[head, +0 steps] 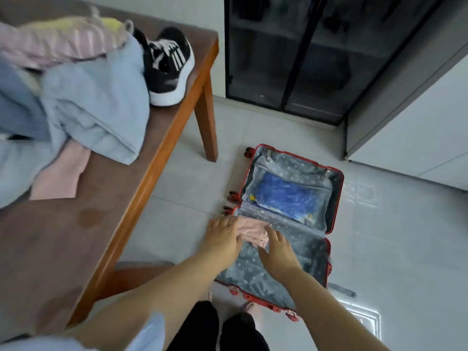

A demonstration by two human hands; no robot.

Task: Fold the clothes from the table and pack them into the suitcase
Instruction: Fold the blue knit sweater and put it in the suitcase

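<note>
A red suitcase lies open on the floor, lined in grey dotted fabric. A folded pink garment rests in its near half. My left hand lies flat on the garment's left edge. My right hand presses on its right edge with fingers spread. A blue plastic-wrapped item sits in the far half under a mesh flap. Unfolded clothes remain on the wooden table: a light blue garment, a pink piece and a striped pink one.
A black-and-white sneaker stands at the table's far end. A dark glass-door cabinet stands behind the suitcase, a white cabinet to the right. Pale tiled floor surrounds the suitcase. My legs in dark trousers are below.
</note>
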